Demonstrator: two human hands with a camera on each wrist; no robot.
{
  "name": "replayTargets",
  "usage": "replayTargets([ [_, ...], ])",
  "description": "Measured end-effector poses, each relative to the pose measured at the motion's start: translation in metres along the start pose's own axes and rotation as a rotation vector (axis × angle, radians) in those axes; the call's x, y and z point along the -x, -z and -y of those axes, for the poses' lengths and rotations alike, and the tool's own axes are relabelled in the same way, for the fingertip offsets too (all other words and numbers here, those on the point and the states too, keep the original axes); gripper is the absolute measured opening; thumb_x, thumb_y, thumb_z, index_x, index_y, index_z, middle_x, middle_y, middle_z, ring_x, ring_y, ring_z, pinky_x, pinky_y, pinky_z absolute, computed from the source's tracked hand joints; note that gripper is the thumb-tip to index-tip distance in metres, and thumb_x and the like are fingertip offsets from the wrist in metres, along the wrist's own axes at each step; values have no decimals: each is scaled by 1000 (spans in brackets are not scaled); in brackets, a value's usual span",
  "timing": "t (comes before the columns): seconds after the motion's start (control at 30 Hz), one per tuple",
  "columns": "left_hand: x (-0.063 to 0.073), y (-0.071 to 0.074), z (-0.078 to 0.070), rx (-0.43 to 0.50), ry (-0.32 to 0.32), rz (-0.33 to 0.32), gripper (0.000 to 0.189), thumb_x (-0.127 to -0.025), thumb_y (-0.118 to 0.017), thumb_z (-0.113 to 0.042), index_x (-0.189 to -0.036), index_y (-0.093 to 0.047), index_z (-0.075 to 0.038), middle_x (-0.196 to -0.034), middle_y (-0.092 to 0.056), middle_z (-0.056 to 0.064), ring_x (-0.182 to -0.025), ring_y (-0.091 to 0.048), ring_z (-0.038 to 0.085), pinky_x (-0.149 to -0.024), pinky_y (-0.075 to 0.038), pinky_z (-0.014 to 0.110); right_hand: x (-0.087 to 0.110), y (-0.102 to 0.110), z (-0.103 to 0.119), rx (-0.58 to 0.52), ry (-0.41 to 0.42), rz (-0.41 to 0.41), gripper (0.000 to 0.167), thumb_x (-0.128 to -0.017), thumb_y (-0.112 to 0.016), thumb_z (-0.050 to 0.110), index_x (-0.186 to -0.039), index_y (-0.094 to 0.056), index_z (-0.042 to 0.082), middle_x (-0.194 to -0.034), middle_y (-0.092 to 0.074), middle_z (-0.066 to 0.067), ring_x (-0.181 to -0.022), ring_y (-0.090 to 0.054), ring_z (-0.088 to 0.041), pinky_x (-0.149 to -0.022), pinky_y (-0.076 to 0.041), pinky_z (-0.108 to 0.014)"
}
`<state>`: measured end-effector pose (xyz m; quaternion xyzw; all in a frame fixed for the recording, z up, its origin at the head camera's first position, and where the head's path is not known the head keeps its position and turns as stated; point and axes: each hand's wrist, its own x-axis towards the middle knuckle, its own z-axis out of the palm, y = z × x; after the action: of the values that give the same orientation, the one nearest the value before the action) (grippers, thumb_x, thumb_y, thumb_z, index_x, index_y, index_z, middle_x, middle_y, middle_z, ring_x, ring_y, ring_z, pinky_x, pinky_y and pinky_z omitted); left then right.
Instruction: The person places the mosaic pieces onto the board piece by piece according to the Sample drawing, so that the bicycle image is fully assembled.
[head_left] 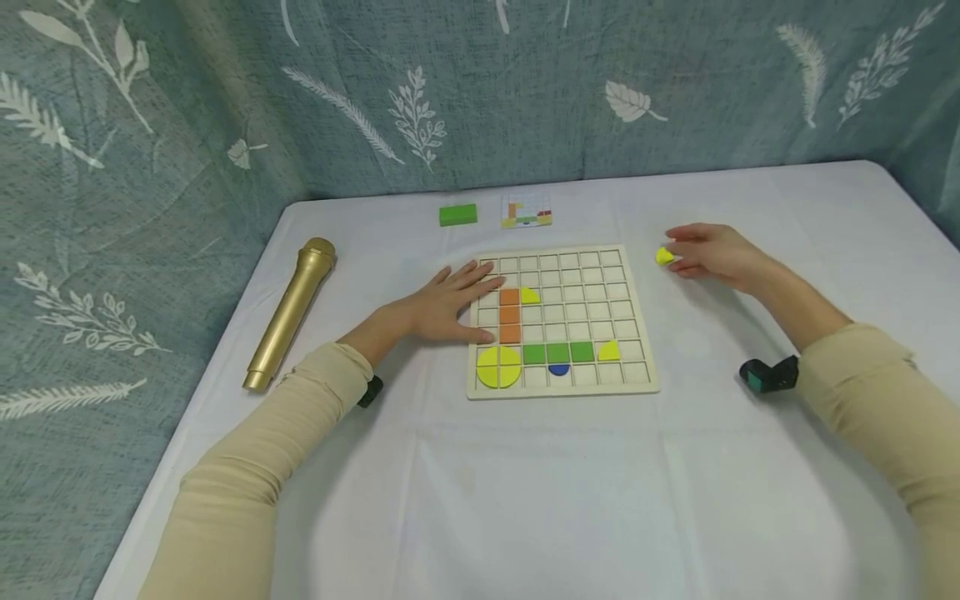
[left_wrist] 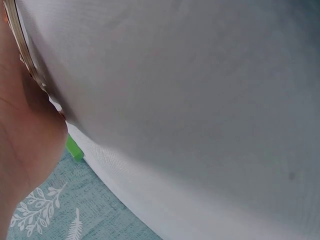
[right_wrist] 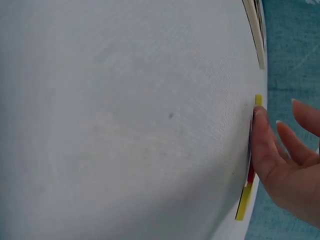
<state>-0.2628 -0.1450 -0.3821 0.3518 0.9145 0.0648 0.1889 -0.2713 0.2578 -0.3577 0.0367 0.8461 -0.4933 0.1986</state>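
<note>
In the head view, my left hand [head_left: 446,306] rests with spread fingers on the left edge of a pale wooden grid board [head_left: 592,321]. Over the table to the board's right is my right hand [head_left: 716,252], its fingertips at a yellow piece [head_left: 664,256]. In the right wrist view the same yellow piece [right_wrist: 258,100] lies at the tip of the nearest digit, while other fingers stand apart from it. A red piece [right_wrist: 251,172] and another yellow piece [right_wrist: 243,202] lie beside that hand. Orange squares [head_left: 509,315], green squares [head_left: 557,353] and yellow quarter-circles [head_left: 498,367] sit in the grid.
Behind the board lie a green block [head_left: 457,215] and a small pattern card [head_left: 527,211]. A gold microphone [head_left: 292,312] lies at the table's left side. A dark blue half-circle [head_left: 558,369] sits in the board's front row. Patterned curtain [head_left: 510,100] hangs behind the table.
</note>
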Motion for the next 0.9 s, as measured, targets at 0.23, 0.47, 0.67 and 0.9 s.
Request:
replayTargets([
  [0.23, 0, -1, -1, 11, 4, 4, 94, -83, -49, -73, -154, -1, -34, -157, 12, -9, -140, 18, 9, -112, 9, 44, -7, -5, 1, 177, 60, -65, 48, -98, -54, 11, -143, -39, 0, -131, -46, -23, -103, -50, -29, -71, -48, -21],
  [0.47, 0, 0, 0, 8, 1, 1, 93, -83, -48, -73, -154, -1, -34, -157, 13, -9, -140, 18, 9, -112, 9, 44, -8, -11, 2, 312, 154, -99, 43, -92, -59, 0, -134, -48, -3, -123, -49, -25, -106, -47, -35, -81, -44, -36],
  [0.67, 0, 0, -1, 13, 0, 6, 94, -83, -50, -72, -154, -2, -33, -157, 12, -9, -140, 18, 10, -112, 9, 44, -9, -14, 4, 363, 199, -98, 44, -90, -60, -2, -133, -49, -3, -121, -51, -27, -106, -48, -37, -86, -43, -44],
  [0.9, 0, 0, 0, 4, 1, 5, 93, -84, -49, -72, -154, -2, -33, -158, 12, -9, -140, 18, 10, -112, 9, 44, -9, -14, 6, 390, 201, -100, 44, -90, -62, -1, -132, -49, -3, -118, -50, -27, -104, -47, -37, -86, -41, -46],
])
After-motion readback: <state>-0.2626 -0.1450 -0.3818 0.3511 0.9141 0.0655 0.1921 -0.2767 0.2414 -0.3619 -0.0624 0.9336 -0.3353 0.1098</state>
